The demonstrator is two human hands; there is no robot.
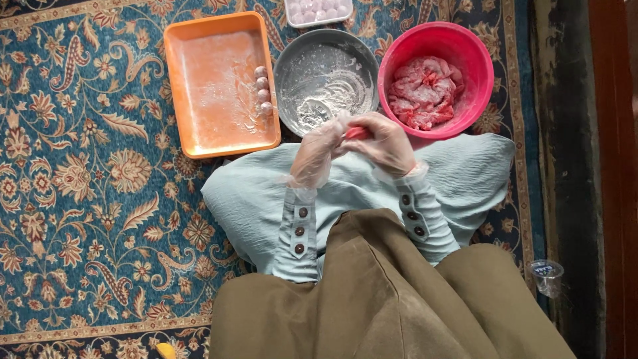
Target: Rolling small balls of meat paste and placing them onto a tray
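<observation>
Dough piece (357, 132): small red lump, pinched between both gloved hands just below the grey bowl (325, 80).
Left hand (318, 151): fingers curled in, cupping the lump from its side.
Right hand (387, 143): fingers closed over it from the other side.
Pink bowl (435, 78): right of the grey bowl, holding a mass of pink dough.
Orange tray (219, 83): left of the grey bowl, four floured balls (263, 90) along its near edge.
Risk: loose gloves could slip, I'd say, and the lump could drop onto the pale cloth (266, 193) below the grey bowl.

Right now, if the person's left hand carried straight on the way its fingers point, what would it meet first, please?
The left hand points up-right at the pink piece, which it touches already; beyond lies the right hand. Depth is hard to judge.
</observation>
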